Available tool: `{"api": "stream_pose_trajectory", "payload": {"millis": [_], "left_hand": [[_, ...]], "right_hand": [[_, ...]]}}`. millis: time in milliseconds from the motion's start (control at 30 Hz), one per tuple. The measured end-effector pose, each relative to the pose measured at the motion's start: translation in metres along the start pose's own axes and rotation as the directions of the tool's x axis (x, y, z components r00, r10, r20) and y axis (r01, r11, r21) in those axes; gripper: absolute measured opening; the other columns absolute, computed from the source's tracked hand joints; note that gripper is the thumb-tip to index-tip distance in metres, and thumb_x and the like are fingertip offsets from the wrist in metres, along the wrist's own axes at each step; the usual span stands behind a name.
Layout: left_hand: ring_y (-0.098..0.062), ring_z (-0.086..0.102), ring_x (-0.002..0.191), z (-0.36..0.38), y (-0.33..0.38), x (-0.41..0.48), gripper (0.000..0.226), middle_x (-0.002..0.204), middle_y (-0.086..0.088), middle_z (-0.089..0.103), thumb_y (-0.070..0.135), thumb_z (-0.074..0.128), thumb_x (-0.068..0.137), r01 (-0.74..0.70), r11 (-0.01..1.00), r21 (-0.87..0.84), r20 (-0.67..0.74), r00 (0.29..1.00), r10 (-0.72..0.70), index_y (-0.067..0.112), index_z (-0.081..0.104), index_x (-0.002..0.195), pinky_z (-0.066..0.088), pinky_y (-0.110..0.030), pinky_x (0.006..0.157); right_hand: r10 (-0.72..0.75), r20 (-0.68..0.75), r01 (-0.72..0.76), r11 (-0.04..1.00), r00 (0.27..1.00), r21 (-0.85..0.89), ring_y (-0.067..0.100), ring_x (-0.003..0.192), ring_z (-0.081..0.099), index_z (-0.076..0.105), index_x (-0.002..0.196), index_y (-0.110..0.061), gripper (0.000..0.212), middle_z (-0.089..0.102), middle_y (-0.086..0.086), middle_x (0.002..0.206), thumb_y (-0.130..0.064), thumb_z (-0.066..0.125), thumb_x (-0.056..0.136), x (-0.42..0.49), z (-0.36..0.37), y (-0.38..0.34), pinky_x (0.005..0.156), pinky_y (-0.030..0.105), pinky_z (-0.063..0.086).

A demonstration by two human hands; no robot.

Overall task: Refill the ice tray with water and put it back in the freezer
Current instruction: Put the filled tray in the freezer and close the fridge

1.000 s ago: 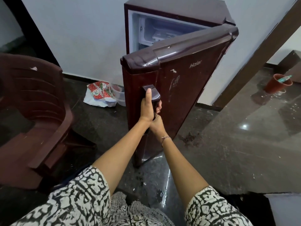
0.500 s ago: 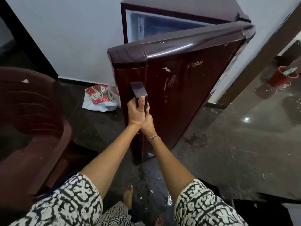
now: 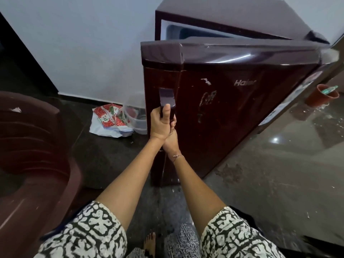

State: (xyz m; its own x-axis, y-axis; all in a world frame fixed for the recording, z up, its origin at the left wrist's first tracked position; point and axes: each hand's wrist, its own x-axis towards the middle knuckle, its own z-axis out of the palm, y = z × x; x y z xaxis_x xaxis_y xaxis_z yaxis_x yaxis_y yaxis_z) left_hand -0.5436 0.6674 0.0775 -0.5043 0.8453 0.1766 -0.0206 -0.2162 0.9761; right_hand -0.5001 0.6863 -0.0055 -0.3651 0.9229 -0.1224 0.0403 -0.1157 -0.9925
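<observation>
A small maroon fridge [image 3: 232, 13] stands against the white wall with its door [image 3: 242, 112] swung partly out toward me. Above the door's top edge a strip of the pale freezer compartment [image 3: 188, 33] shows. No ice tray is in view. My left hand [image 3: 161, 123] is wrapped around the dark door handle [image 3: 166, 99], thumb up along its front. My right hand [image 3: 172, 141] grips the same handle just below and behind the left hand, a thin bracelet on its wrist.
A maroon plastic chair [image 3: 33, 146] fills the left side. A red-and-white packet [image 3: 109, 118] and a clear plastic container [image 3: 137, 120] lie on the dark floor beside the fridge. A red pot [image 3: 322, 97] sits at the far right. My bare foot [image 3: 149, 243] shows below.
The fridge door has swung further toward me and to the left, hiding more of the freezer compartment. Both hands have stayed on the handle and slid slightly lower on it.
</observation>
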Motion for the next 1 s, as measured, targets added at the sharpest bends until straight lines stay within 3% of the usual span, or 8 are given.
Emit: {"api": "stream_pose_trajectory", "payload": {"millis": [100,267,400,533,600,867,933,1000], "left_hand": [[-0.004,0.042,0.029,-0.003,-0.006,0.023,0.101,0.034,0.005,0.046,0.095,0.036,0.056,-0.014,1.000,0.022,-0.031,0.999,0.015,-0.005,0.051,0.057,0.034,-0.015,0.036],[-0.004,0.044,0.031,-0.008,-0.013,0.062,0.070,0.037,0.005,0.049,0.093,0.036,0.059,-0.012,0.999,0.042,-0.066,0.998,0.015,0.026,0.048,0.047,0.035,-0.016,0.036],[-0.005,0.045,0.030,-0.010,-0.019,0.089,0.089,0.035,0.005,0.049,0.096,0.032,0.056,0.016,0.998,0.063,-0.063,0.998,-0.012,0.009,0.047,0.052,0.035,-0.015,0.036],[-0.004,0.045,0.031,-0.010,-0.026,0.117,0.104,0.036,0.006,0.048,0.098,0.028,0.054,0.019,0.998,0.063,-0.070,0.997,-0.014,-0.003,0.050,0.057,0.036,-0.013,0.038],[-0.004,0.044,0.030,-0.009,-0.029,0.130,0.112,0.035,0.006,0.048,0.099,0.027,0.054,0.026,0.998,0.060,-0.064,0.998,-0.022,-0.011,0.052,0.061,0.036,-0.013,0.038],[-0.004,0.048,0.033,0.000,-0.023,0.162,0.084,0.035,0.009,0.050,0.087,0.018,0.067,0.009,0.995,0.101,-0.044,0.999,-0.004,0.010,0.044,0.048,0.036,-0.009,0.042],[0.003,0.052,0.039,0.003,-0.022,0.160,0.063,0.037,0.017,0.051,0.077,0.017,0.066,-0.027,0.993,0.113,-0.091,0.995,0.037,0.019,0.040,0.053,0.040,-0.008,0.046],[0.001,0.052,0.038,0.002,-0.021,0.159,0.075,0.036,0.015,0.051,0.081,0.015,0.065,-0.010,0.996,0.093,-0.122,0.992,0.021,0.013,0.043,0.053,0.040,-0.009,0.046]], "right_hand": [[0.006,-0.005,-0.006,1.000,1.000,-0.005,0.014,0.067,0.055,0.060,0.078,0.000,0.009,0.060,0.004,0.070,0.000,0.069,0.081,0.022,0.008,-0.001,0.062,0.032,0.047],[-0.008,-0.058,0.004,0.998,0.998,-0.066,0.009,0.065,0.054,0.058,0.069,-0.012,0.021,0.059,-0.001,0.067,0.000,0.074,0.077,0.057,0.022,-0.008,0.061,0.031,0.047],[0.014,-0.059,-0.018,0.998,0.998,-0.064,0.017,0.067,0.052,0.057,0.076,0.006,0.015,0.058,0.004,0.068,0.000,0.070,0.079,0.083,0.026,-0.010,0.060,0.035,0.044],[0.030,-0.066,-0.034,0.997,0.997,-0.074,0.011,0.065,0.053,0.055,0.067,-0.016,0.026,0.058,-0.002,0.066,0.002,0.068,0.080,0.107,0.030,-0.021,0.059,0.030,0.044],[0.035,-0.068,-0.039,0.997,0.997,-0.060,0.012,0.069,0.055,0.060,0.073,-0.010,0.017,0.060,-0.001,0.069,0.002,0.070,0.079,0.117,0.032,-0.025,0.063,0.031,0.046],[0.041,-0.036,-0.044,0.996,0.998,-0.078,0.007,0.066,0.054,0.054,0.109,0.017,0.033,0.059,-0.002,0.070,0.006,0.066,0.081,0.146,0.025,-0.039,0.061,0.014,0.045],[0.028,-0.037,-0.032,0.994,0.999,-0.101,0.011,0.072,0.058,0.051,0.113,0.019,0.037,0.063,0.005,0.076,0.006,0.065,0.082,0.144,0.024,-0.041,0.060,0.011,0.046],[0.027,-0.040,-0.030,0.995,0.999,-0.099,0.023,0.086,0.064,0.054,0.113,0.016,0.035,0.068,0.020,0.091,0.003,0.066,0.083,0.142,0.023,-0.044,0.063,0.017,0.050]]}}
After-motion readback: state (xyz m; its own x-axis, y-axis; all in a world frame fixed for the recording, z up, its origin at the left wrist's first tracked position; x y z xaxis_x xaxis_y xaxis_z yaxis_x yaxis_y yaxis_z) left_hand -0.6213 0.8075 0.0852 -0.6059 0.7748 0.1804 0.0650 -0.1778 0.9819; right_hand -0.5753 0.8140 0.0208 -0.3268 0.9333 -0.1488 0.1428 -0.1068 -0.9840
